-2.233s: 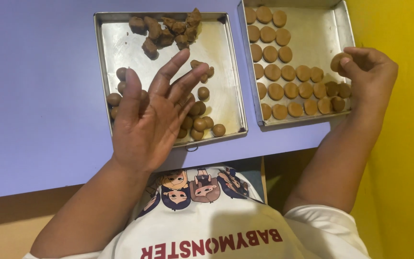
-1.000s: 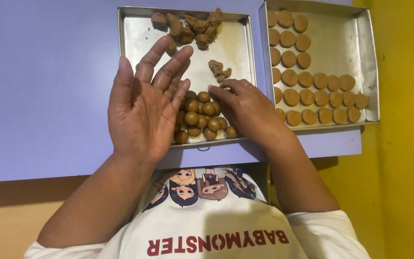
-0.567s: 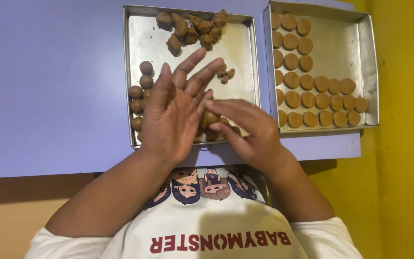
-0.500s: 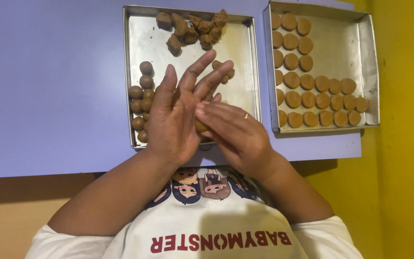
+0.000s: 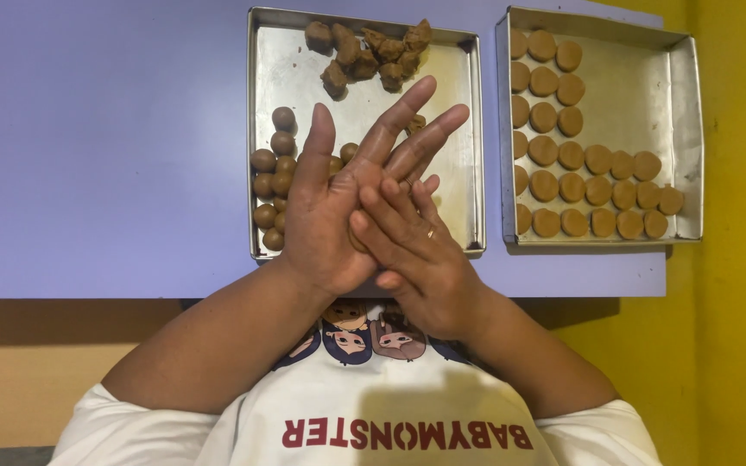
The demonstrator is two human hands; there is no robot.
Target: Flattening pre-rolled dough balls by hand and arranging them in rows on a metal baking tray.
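Observation:
My left hand [image 5: 325,216] lies palm up with fingers spread over the near part of a steel tray [image 5: 451,129]. My right hand [image 5: 416,250], a ring on one finger, lies palm down across it, and a dough piece pressed between the palms is hidden. Rolled brown dough balls [image 5: 274,173] cluster at the tray's left side beside my left hand. Rough dough chunks [image 5: 364,52] lie at the tray's far edge.
A second steel tray [image 5: 641,95] stands to the right, with flattened dough discs [image 5: 580,173] in rows along its left and near sides. Both trays rest on a lilac table [image 5: 97,147] whose front edge is near my chest. A yellow surface [image 5: 736,259] lies to the right.
My right hand took a dough piece from the pile in the left tray and came onto my left palm. Both hands now press together and have shifted slightly.

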